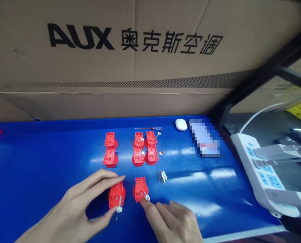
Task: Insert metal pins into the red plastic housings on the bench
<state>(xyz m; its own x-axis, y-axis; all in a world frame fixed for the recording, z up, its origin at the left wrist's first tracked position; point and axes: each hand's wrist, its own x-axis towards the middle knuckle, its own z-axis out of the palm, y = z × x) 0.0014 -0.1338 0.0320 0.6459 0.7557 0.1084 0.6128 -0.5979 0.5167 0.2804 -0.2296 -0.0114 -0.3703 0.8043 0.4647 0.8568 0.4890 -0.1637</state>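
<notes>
My left hand [85,199] grips a red plastic housing [116,192] between thumb and fingers; a white piece with a thin pin [119,210] sticks out at its near end by my thumb. Just right of it stands a similar red housing [140,186], with a small white piece [147,197] at its near right corner. My right hand [172,219] is closed, its index fingertip against that corner; the right thumb is hidden. Farther back are two red housings [109,156] without white pieces, and a group of several red housings [151,154] with white pieces attached.
Loose screws and white pieces [162,176] lie right of the housings. Behind are a screwdriver [149,128], a white rounded case [181,125] and a blurred-out flat object [206,138]. A power strip [264,175] sits at the right; a cardboard box [152,67] stands behind the blue table [51,152].
</notes>
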